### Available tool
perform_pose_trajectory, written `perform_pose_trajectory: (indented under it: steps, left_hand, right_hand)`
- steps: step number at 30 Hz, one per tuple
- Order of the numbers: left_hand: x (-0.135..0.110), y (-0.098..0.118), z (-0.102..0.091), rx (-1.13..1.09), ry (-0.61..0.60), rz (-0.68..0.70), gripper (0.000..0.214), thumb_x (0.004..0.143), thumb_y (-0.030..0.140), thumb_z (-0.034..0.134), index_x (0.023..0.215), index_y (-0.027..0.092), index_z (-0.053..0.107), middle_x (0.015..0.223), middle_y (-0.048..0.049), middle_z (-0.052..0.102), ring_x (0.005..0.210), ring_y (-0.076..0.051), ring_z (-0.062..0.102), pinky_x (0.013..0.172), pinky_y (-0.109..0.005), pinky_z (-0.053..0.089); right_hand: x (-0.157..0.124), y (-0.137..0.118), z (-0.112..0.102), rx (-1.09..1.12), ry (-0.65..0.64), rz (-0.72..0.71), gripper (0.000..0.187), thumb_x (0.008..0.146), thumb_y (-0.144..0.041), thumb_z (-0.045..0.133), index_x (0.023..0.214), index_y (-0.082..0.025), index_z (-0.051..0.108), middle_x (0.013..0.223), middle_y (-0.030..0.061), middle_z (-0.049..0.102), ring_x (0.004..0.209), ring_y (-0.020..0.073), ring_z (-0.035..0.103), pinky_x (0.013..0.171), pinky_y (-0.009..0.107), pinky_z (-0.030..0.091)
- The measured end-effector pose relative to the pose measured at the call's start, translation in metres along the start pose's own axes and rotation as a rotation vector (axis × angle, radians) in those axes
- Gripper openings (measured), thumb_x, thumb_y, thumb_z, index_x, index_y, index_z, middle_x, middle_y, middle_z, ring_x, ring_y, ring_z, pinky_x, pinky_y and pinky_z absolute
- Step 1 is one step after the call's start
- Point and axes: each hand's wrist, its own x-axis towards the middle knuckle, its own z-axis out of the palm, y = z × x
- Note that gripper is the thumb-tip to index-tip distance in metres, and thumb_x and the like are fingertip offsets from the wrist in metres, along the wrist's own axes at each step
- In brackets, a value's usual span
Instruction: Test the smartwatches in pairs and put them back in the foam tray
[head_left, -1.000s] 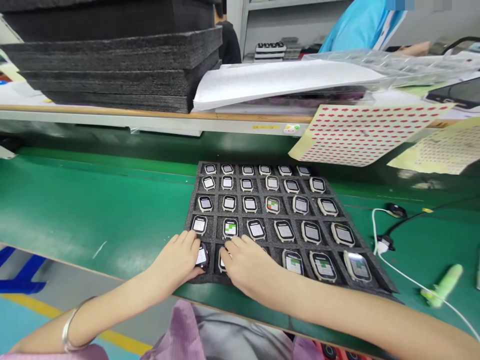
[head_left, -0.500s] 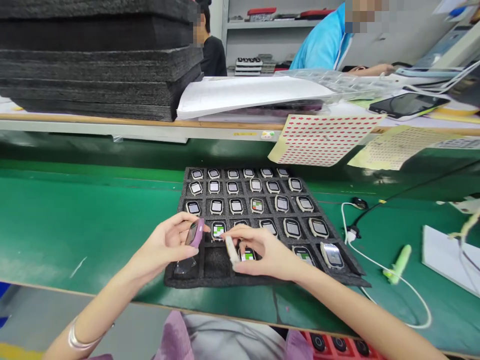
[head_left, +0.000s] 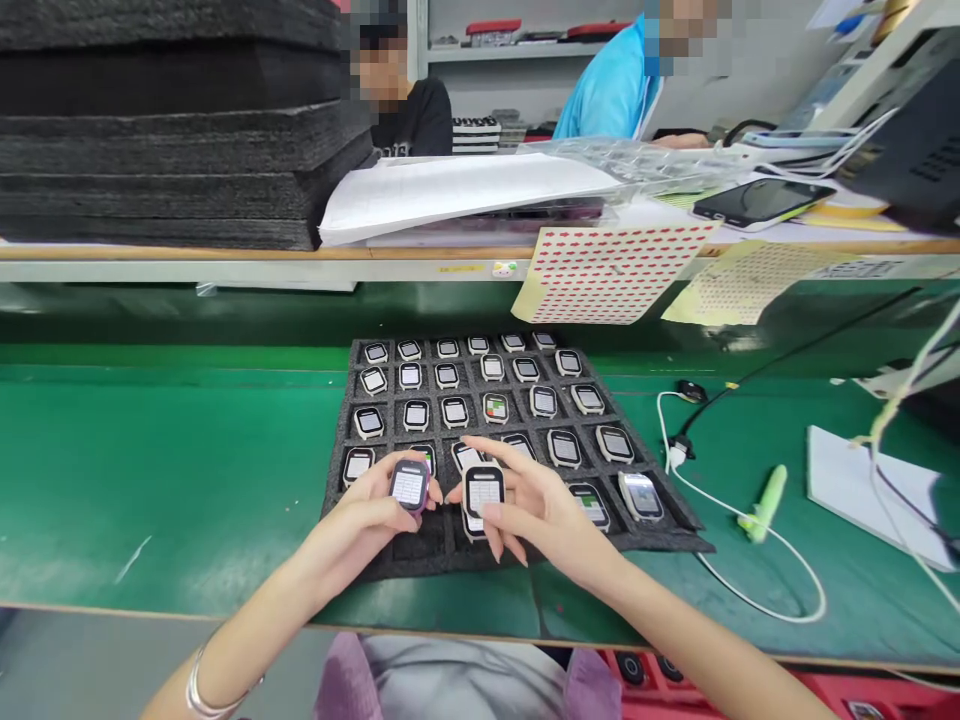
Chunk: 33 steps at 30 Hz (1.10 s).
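A black foam tray (head_left: 675,538) lies on the green belt, its pockets filled with several small watch bodies with lit screens. My left hand (head_left: 364,525) is closed on a purple watch body (head_left: 409,486), held face up above the tray's near left corner. My right hand (head_left: 536,510) grips a white watch body (head_left: 482,492) beside it, thumb and fingers on its edges, other fingers spread. The two pockets below my hands look empty.
A white cable (head_left: 757,570) and a green pen-like tool (head_left: 762,492) lie right of the tray, with a white pad (head_left: 862,490) farther right. Red-dot sticker sheets (head_left: 611,272) hang off the shelf edge. Stacked black foam (head_left: 165,130) sits at back left. Two people sit beyond.
Both hands lifted a watch body out of the tray's near row and turned each one face up. The camera view has swung to the right.
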Motion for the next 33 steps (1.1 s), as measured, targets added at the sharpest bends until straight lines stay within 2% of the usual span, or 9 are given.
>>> perform_pose_trajectory:
  steps: [4,6,8,13,15,19,27,31,33]
  left_hand:
    - [-0.004,-0.001,0.003,-0.012,-0.044,-0.01,0.049,0.069,0.004,0.059,0.116,0.015,0.055,0.101,-0.0111,0.064,0.086,-0.021,0.06,0.071,-0.03,0.046]
    - [-0.006,-0.003,0.006,-0.004,-0.039,-0.007,0.044,0.073,0.005,0.056,0.116,0.014,0.055,0.105,-0.0126,0.063,0.093,-0.025,0.062,0.081,-0.036,0.047]
    - [-0.007,-0.006,0.009,0.012,-0.028,0.009,0.039,0.078,0.006,0.054,0.116,0.014,0.055,0.104,-0.0129,0.064,0.095,-0.026,0.062,0.085,-0.04,0.047]
    - [-0.008,-0.012,0.014,0.075,-0.003,0.119,0.03,0.09,0.015,0.051,0.12,0.015,0.052,0.095,-0.01,0.063,0.086,-0.02,0.062,0.076,-0.034,0.051]
    - [-0.007,-0.014,0.015,0.098,0.001,0.15,0.029,0.092,0.02,0.05,0.121,0.016,0.052,0.091,-0.0087,0.062,0.081,-0.019,0.061,0.067,-0.029,0.052]
    - [-0.004,-0.014,0.015,0.135,0.019,0.168,0.032,0.092,0.023,0.052,0.124,0.016,0.051,0.083,-0.0065,0.061,0.073,-0.016,0.059,0.056,-0.022,0.048]
    - [-0.009,-0.013,0.022,-0.011,0.0,0.179,0.052,0.081,0.012,0.054,0.132,0.016,0.044,0.096,-0.0112,0.062,0.086,-0.022,0.059,0.068,-0.032,0.05]
    - [-0.012,-0.013,0.025,-0.009,-0.027,0.167,0.054,0.079,0.01,0.055,0.132,0.018,0.044,0.095,-0.0099,0.063,0.085,-0.021,0.059,0.069,-0.031,0.05]
    - [-0.014,-0.012,0.026,0.008,-0.042,0.156,0.051,0.083,0.012,0.054,0.132,0.02,0.044,0.095,-0.0092,0.062,0.085,-0.021,0.058,0.07,-0.032,0.051]
  right_hand:
    - [-0.004,0.001,0.0,-0.028,0.037,-0.034,0.034,0.091,-0.031,0.052,0.122,-0.018,0.048,0.092,0.0081,0.066,0.043,0.008,0.057,0.033,0.015,0.037]
    - [-0.005,0.002,0.001,-0.043,0.06,-0.04,0.029,0.091,-0.034,0.053,0.115,-0.017,0.051,0.087,0.0069,0.066,0.04,0.007,0.055,0.032,0.015,0.034]
    - [-0.006,0.003,0.002,-0.056,0.081,-0.046,0.027,0.091,-0.034,0.055,0.111,-0.017,0.051,0.086,0.0065,0.066,0.039,0.0058,0.053,0.032,0.014,0.033]
    - [-0.013,0.0,0.001,-0.061,0.054,-0.073,0.029,0.093,-0.036,0.053,0.116,-0.019,0.05,0.092,0.0058,0.063,0.045,0.0057,0.054,0.035,0.014,0.036]
    - [-0.016,-0.001,-0.001,-0.059,0.023,-0.077,0.029,0.093,-0.037,0.052,0.116,-0.02,0.051,0.086,0.0031,0.061,0.047,0.0064,0.055,0.037,0.014,0.038]
    - [-0.02,-0.003,-0.002,-0.051,-0.003,-0.064,0.032,0.095,-0.033,0.049,0.124,-0.019,0.049,0.068,-0.002,0.056,0.048,0.0083,0.056,0.04,0.015,0.043]
    - [-0.022,-0.002,-0.001,-0.008,0.05,-0.047,0.047,0.09,-0.032,0.057,0.134,-0.018,0.043,0.084,0.0042,0.063,0.054,0.0128,0.065,0.041,0.018,0.048]
    - [-0.02,-0.001,-0.003,0.002,0.088,-0.033,0.045,0.089,-0.031,0.06,0.13,-0.018,0.046,0.077,0.0021,0.063,0.049,0.0121,0.063,0.038,0.016,0.047]
    - [-0.025,-0.008,0.0,0.046,0.045,-0.032,0.042,0.09,-0.031,0.061,0.128,-0.022,0.048,0.078,0.0021,0.063,0.047,0.0114,0.063,0.038,0.016,0.047]
